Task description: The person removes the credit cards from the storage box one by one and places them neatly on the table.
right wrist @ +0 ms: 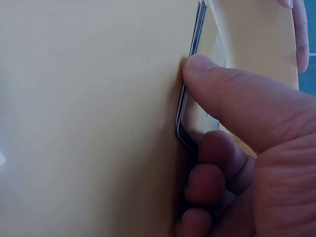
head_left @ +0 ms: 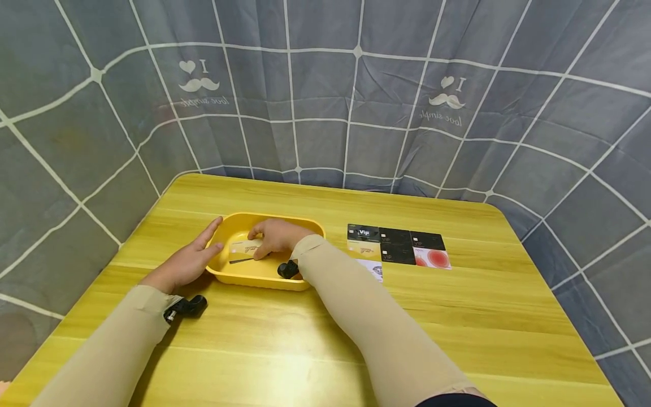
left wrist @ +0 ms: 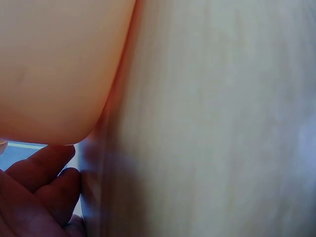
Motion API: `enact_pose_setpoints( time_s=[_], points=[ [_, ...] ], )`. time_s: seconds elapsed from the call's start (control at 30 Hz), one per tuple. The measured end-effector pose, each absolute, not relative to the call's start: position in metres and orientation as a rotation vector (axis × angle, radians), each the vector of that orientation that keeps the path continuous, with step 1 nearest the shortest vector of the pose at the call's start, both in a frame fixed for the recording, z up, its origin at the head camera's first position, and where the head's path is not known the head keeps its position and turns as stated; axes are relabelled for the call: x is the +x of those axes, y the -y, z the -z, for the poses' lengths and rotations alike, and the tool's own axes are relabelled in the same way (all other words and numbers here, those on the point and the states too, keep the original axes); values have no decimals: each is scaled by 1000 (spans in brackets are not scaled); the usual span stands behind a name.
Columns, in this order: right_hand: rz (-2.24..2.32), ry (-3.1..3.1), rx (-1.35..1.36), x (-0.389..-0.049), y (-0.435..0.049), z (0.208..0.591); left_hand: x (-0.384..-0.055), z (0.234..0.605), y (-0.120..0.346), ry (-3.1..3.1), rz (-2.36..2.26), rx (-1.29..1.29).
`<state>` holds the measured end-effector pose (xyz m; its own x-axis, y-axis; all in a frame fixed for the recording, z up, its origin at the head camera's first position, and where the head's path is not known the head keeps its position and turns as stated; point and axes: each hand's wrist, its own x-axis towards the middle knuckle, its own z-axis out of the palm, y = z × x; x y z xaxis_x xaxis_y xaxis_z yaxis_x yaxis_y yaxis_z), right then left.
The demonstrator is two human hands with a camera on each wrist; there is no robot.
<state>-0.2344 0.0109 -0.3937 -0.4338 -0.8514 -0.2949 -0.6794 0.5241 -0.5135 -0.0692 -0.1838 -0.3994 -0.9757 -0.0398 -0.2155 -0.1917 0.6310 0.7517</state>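
A small stack of cards (head_left: 245, 247) lies inside the yellow tray (head_left: 256, 281), toward its left part, with a pale gold card uppermost and dark edges visible beneath. The right hand (head_left: 280, 234) is clamped on the stack, thumb at one edge and the other fingers curled at its end. The left hand (head_left: 185, 263) is at the tray's left end, fingers extended and thumb apart from them, over the rim. The tray rests on a wood-grain bench (head_left: 508, 316). To the tray's right, laid cards (head_left: 398, 253) form rows: black ones, a gold one, a red-and-white one, and a pale patterned one partly covered by the right sleeve (head_left: 366, 305). A grey curtain (head_left: 325, 85) with white grid lines stands behind the bench.
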Motion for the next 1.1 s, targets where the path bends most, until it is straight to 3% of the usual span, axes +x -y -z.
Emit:
enact_pose_setpoints(
  time_s=[1.1],
  points=[
    [417,-2211,-1192,-241,-6,399,-69,400,185,-2676,-1252,-193]
  ],
)
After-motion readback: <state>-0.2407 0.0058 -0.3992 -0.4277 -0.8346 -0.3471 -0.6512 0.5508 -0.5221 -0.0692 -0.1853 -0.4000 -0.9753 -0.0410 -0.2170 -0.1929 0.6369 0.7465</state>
